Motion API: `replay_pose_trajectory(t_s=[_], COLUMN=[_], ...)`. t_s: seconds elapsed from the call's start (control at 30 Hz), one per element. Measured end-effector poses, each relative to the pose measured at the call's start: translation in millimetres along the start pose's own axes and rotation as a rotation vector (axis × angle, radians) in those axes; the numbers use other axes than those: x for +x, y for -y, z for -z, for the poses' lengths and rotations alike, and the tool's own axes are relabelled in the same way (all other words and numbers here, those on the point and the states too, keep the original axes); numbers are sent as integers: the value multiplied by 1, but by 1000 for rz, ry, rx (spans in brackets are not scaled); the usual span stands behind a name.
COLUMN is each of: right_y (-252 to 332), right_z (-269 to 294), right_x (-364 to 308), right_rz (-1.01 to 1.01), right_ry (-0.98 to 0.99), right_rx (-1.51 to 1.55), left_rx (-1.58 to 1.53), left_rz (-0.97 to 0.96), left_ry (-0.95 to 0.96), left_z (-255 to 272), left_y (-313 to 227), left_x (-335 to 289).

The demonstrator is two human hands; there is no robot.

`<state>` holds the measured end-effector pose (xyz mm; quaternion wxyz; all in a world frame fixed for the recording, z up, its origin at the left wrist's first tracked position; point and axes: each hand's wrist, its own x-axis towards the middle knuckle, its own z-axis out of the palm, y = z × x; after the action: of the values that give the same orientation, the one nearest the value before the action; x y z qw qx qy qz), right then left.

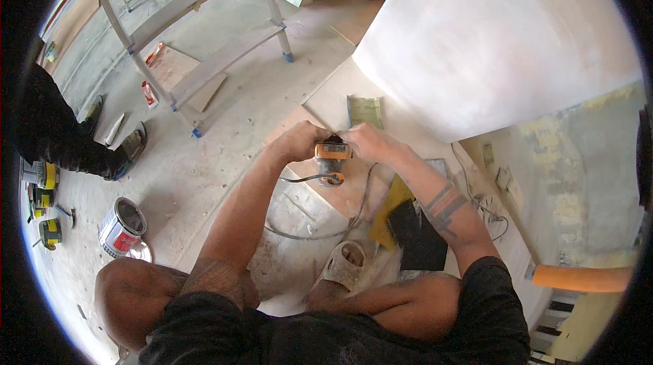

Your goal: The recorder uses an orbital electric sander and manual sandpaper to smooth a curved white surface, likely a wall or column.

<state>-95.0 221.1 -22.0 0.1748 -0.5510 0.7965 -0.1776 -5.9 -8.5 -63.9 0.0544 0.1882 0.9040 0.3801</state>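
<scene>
An orange and black electric sander (pixel 332 153) is in front of me, its dark cable curving off from the near end. My left hand (pixel 304 141) is closed at the left of its dark far end. From the other side, my right hand (pixel 369 142) meets it there with bent fingers. Both hands seem to pinch that end; the fingertips are partly hidden. Just beyond my right hand lies a greenish sheet of sandpaper (pixel 364 111). Under my right forearm are a black sheet (pixel 416 236) and a yellow sheet (pixel 392 209).
A stepladder (pixel 224 59) stands ahead to the left. Beside it, a person in dark trousers (pixel 68 124) stands. An open paint can (pixel 122 228) and small dark tubs (pixel 49 234) are at left. A large white panel (pixel 490 45) leans at right, near an orange pipe (pixel 581 278).
</scene>
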Motion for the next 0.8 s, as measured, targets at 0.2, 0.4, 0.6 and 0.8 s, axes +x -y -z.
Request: replay_pose_trajectory(t_s=[0.2,0.4,0.6,0.8], right_y=[-1,10,6,2], right_z=[-17,-5,-10,-29], right_x=[-6,-7,-8,-19], right_rz=[-47,-20,-74,9], right_ry=[-30,-29,-45,-259], right_rx=[-108,-25,-11,-20], left_rx=[63,-43,-58,-104], left_rz=[24,-43,71,28], left_ry=[19,-17,46,17], left_z=[-4,5,12,10], left_y=[2,-3,-15,-14], left_x=[-3,-9,-9,-9])
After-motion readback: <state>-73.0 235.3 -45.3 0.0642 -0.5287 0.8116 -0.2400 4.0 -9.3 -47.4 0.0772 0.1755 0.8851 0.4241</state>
